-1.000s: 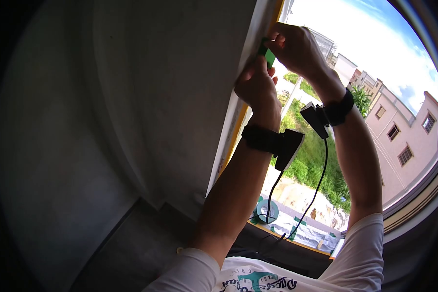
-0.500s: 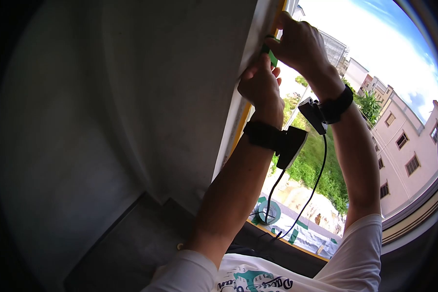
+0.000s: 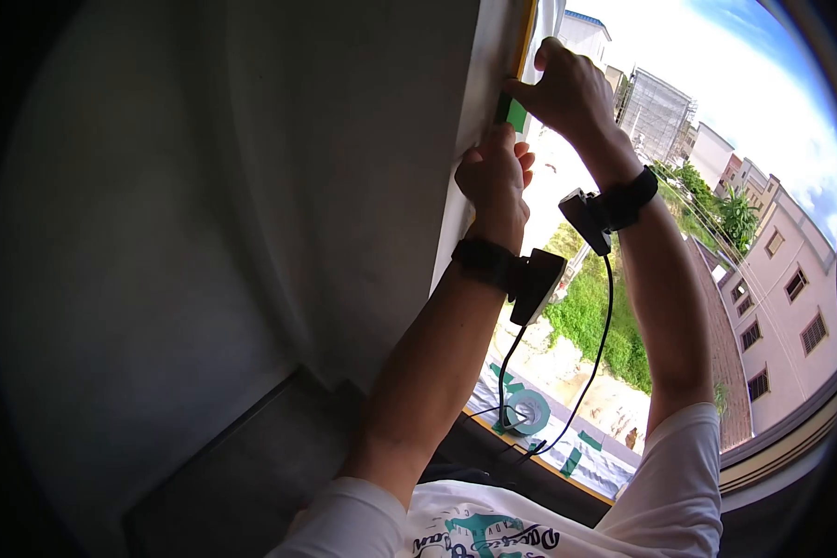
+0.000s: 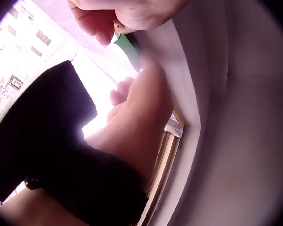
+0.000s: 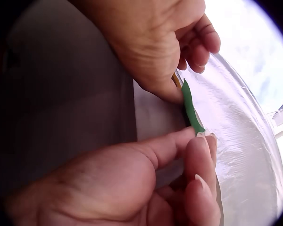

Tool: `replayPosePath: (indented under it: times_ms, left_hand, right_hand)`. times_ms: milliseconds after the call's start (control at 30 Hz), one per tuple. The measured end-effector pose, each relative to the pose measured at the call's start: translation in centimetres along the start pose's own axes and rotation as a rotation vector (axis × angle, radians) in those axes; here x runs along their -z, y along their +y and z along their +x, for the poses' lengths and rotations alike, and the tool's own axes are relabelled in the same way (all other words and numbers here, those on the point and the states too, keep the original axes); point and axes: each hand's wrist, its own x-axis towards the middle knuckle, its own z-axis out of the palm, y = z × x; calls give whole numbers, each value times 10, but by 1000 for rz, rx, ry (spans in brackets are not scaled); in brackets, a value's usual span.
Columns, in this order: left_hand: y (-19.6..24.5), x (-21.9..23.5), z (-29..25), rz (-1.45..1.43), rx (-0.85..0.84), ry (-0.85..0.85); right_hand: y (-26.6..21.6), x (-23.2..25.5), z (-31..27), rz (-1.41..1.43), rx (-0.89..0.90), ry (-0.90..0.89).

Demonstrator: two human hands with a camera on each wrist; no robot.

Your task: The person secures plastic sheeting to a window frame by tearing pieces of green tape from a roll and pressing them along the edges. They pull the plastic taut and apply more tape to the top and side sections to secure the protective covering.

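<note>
A short strip of green tape lies along the edge of the window frame, in front of clear plastic film. My left hand pinches the strip's lower end between thumb and fingertips, as the right wrist view shows. Above it, my right hand presses the strip's upper end against the frame with an outstretched thumb. Its other fingers are loosely bent and stand apart from the tape. In the left wrist view the green tape bridges the gap between both hands.
A roll of tape rests on the sill below, among film held by green tape pieces. Black cables hang from both wrist cameras. A grey wall borders the window at left; buildings stand outside.
My right fingers have come off the tape, leaving the thumb on its upper end. More of the green strip shows. The left hand keeps its pinch; the head view has shifted.
</note>
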Motion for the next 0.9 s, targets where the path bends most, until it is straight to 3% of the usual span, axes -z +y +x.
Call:
replayPosePath:
  times_ms: [33,100,133,200,367,533,633,800,900]
  left_hand:
    - [-1,7,-3,14,-9,-8]
    - [-2,27,1,514,-464,-187]
    - [-5,37,10,693,-759,-192]
    - [15,41,3,852,-1019,-232]
    - [48,24,17,1142,-1241,-273]
    - [44,8,16,1255,-1460,-277]
    - [44,3,13,1359,-1372,-306]
    - [38,4,18,1380,-1430,-297]
    - [36,4,22,1342,-1464,-289]
  right_hand:
    - [2,-1,-1,25,-9,-10]
    - [8,-11,-3,80,22,41]
    - [12,-16,-6,127,17,58]
    - [13,-12,-12,271,-49,19]
    - [18,-27,-20,538,-171,45]
    - [25,-39,-30,738,-286,-20]
    - [30,-47,-31,811,-295,-25]
    - [33,-58,-34,862,-302,-8]
    - [32,-63,-37,1078,-268,-11]
